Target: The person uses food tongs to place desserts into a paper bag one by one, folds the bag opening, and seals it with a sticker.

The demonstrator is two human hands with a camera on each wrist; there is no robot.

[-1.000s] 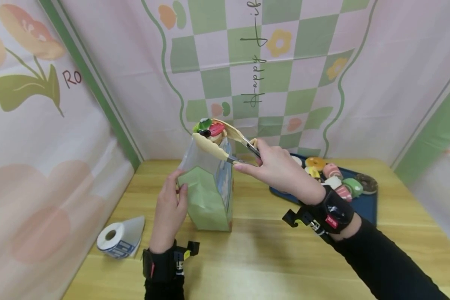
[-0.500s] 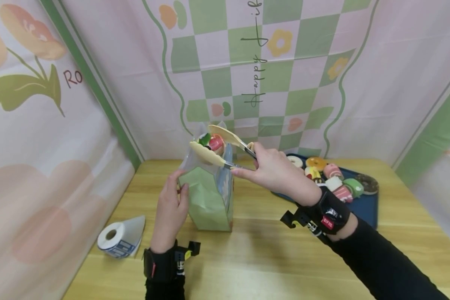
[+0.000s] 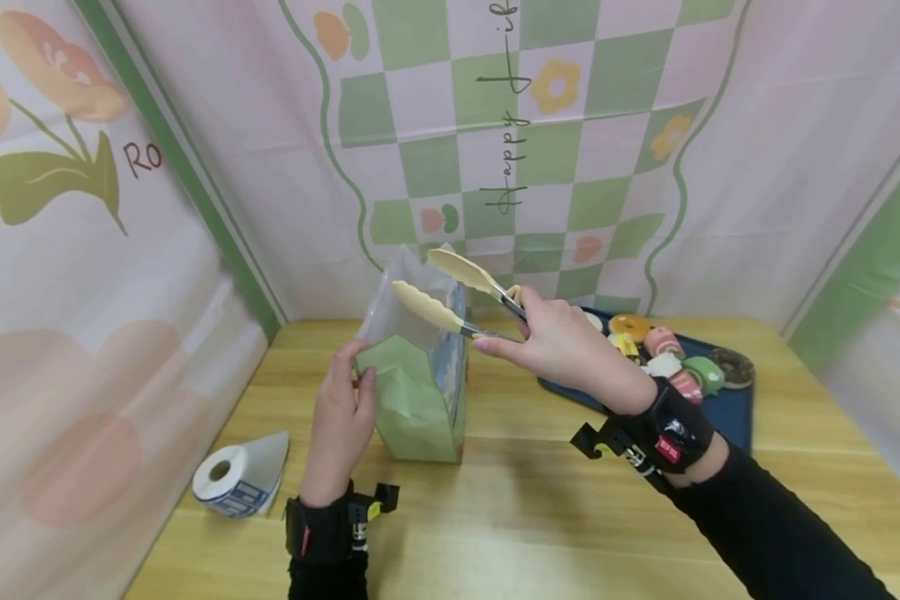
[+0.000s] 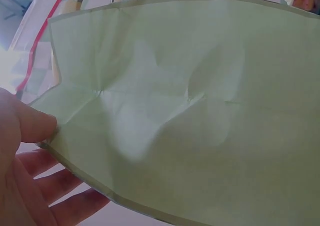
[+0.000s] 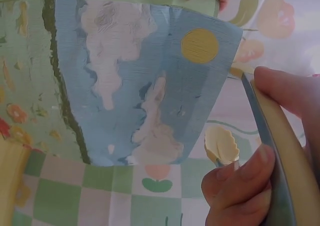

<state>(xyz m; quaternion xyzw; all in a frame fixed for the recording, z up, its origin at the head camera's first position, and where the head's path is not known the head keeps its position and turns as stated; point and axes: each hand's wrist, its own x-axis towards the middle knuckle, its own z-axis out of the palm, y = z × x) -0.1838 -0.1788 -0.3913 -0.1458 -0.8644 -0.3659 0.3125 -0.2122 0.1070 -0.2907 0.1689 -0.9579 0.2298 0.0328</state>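
A green paper bag [image 3: 416,404] with a clear upper part stands on the wooden table [image 3: 540,517]. My left hand [image 3: 356,379] pinches its left edge, thumb in front and fingers behind, as the left wrist view shows on the bag [image 4: 175,110] and the left hand [image 4: 27,136]. My right hand [image 3: 506,321] grips cream-tipped tongs [image 3: 438,287] over the bag's mouth; the tips stand apart with nothing between them. The right wrist view shows the bag's blue printed side [image 5: 150,85], one tong tip [image 5: 221,145] and my right hand's fingers [image 5: 235,196] round the handle.
A dark blue tray [image 3: 731,417] with several toy doughnuts and pastries [image 3: 663,354] lies at the right rear. A roll of stickers [image 3: 228,479] sits near the left table edge. Printed fabric walls close in the back and sides.
The tongs came down to the bag's mouth and spread apart. The fruit-topped pastry they held is gone from between the tips and out of sight. My left hand stayed put.
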